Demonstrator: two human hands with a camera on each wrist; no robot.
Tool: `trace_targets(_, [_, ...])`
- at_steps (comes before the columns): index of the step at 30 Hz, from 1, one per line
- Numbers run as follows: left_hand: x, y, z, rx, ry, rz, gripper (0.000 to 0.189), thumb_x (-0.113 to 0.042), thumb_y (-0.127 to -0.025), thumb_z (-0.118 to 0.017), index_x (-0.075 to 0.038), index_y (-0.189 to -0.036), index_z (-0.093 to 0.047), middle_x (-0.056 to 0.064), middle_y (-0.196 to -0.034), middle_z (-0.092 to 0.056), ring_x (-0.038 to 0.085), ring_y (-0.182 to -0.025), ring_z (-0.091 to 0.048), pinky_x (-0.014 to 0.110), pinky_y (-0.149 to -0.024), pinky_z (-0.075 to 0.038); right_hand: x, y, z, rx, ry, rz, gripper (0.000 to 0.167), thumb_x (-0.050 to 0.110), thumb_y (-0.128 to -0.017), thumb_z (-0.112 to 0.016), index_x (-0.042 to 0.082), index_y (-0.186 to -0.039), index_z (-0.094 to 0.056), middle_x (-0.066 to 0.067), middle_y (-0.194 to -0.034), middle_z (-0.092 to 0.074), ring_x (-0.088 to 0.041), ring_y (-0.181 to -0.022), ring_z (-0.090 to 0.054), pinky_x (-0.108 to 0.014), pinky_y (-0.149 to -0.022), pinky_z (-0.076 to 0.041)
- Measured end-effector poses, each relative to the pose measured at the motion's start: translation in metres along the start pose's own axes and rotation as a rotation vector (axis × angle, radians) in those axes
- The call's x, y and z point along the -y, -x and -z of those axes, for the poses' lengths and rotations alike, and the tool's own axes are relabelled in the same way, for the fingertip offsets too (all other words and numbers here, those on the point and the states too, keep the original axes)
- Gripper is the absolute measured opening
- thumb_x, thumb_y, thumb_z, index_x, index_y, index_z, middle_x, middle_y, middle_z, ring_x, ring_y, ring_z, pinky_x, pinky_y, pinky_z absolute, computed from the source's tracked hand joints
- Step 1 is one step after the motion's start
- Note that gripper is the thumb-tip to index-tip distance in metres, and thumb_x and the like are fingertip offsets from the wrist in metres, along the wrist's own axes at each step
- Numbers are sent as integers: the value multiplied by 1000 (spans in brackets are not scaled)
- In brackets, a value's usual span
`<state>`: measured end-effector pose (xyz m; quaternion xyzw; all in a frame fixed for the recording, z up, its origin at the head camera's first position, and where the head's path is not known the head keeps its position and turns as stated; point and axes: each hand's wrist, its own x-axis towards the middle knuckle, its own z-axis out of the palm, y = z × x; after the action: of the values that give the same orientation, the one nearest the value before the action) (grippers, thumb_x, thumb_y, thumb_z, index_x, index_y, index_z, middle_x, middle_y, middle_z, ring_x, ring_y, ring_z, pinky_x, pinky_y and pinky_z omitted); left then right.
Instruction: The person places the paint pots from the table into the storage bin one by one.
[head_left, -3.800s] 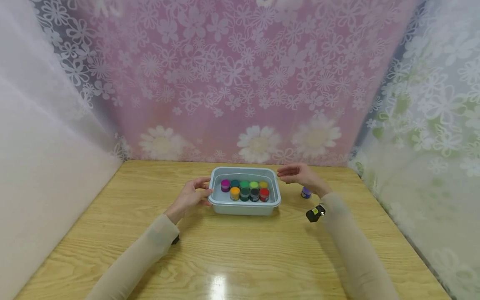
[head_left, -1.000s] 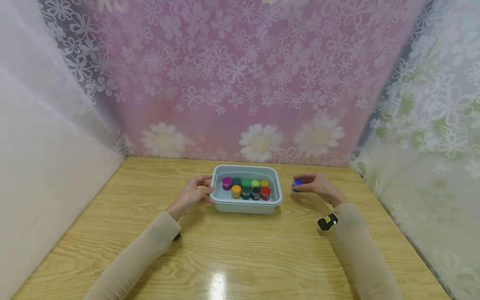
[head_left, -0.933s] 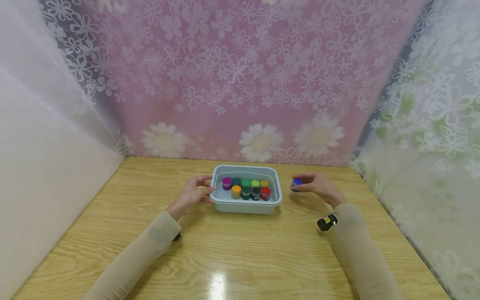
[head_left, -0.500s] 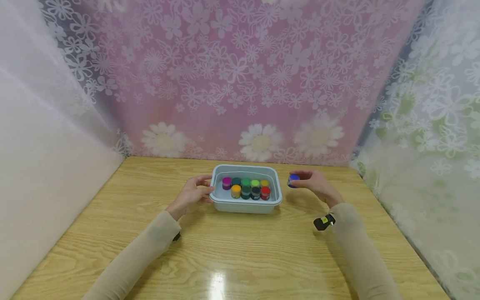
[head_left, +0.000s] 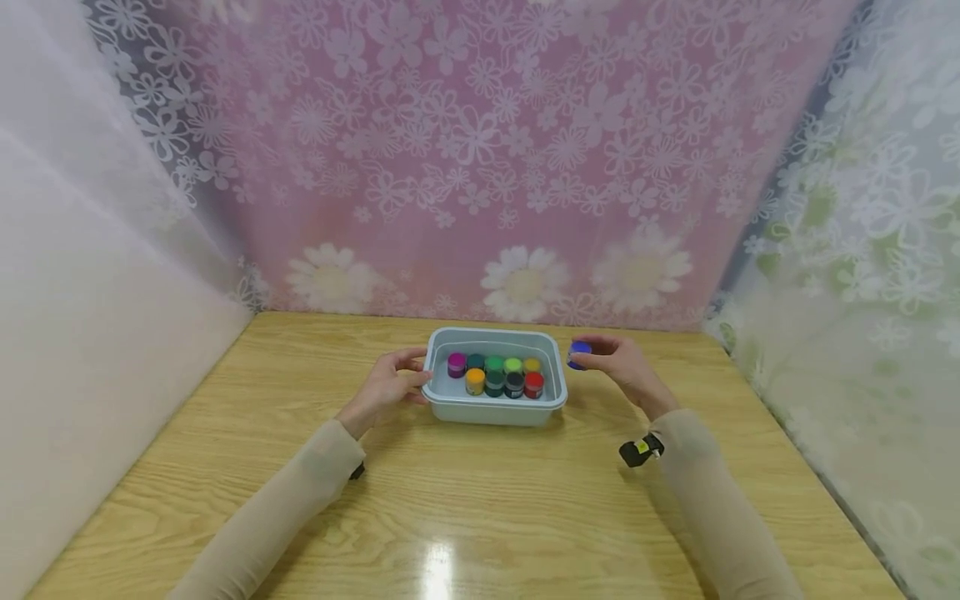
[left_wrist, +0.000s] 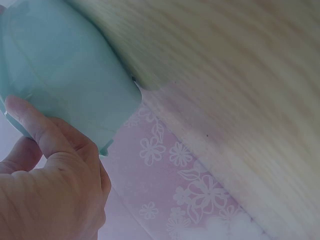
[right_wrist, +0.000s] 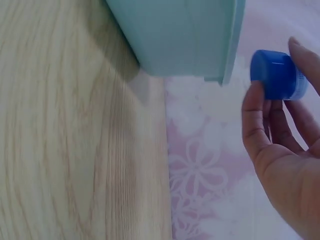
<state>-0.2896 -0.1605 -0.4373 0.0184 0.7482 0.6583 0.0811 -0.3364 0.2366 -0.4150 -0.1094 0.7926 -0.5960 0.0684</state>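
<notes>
A pale blue plastic tub [head_left: 491, 415] stands on the table with several small paint jars in two rows inside. Among them are a purple jar [head_left: 457, 365], an orange jar [head_left: 475, 382] and a red jar [head_left: 533, 385]. My left hand [head_left: 386, 387] holds the tub's left rim, thumb and fingers on it; the left wrist view shows that grip on the tub wall [left_wrist: 70, 65]. Just beyond the right rim, my right hand [head_left: 626, 371] pinches a blue-lidded paint jar [head_left: 580, 355] above the table. In the right wrist view this blue jar [right_wrist: 275, 75] lies tilted between thumb and fingers.
The wooden table [head_left: 465, 492] runs back to a pink floral curtain [head_left: 480, 167]. Pale curtains hang at the left and right sides. A black wrist camera [head_left: 641, 450] sits under the right sleeve.
Earlier the blue jar stood on the table right of the tub; my right hand took hold of it, lifted it and brought it left toward the rim. My left hand stays on the tub.
</notes>
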Motion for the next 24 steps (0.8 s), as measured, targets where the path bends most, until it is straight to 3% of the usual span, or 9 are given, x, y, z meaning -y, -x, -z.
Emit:
trace_targets(5, [2, -3, 0, 3, 8, 1, 52, -8, -94, -65, -12, -144, -49, 18, -119, -51, 21, -79, -66, 57, -85, -57, 5, 1, -12, -22, -42, 25, 59, 27, -84, -79, -1, -132, -58, 2, -109, -67, -12, -96, -66, -25, -88, -57])
trace_targets(15, [-1, 1, -1, 1, 8, -4, 52, -8, -94, -65, -11, -144, -49, 18, -119, -51, 21, -76, -66, 56, -84, -58, 19, -1, -43, -8, -8, 9, 62, 33, -81, -81, 3, -132, -60, -12, -126, -63, -17, -107, -61, -44, -111, -44])
trace_targets(24, [-2, 1, -1, -2, 10, -7, 53, -7, -95, -64, -8, -145, -48, 17, -117, -51, 21, -72, -66, 58, -84, -57, 25, -9, -61, 21, 86, 15, 59, 35, -80, -82, 6, -128, -64, -8, -122, -66, -22, -112, -59, -38, -101, -51])
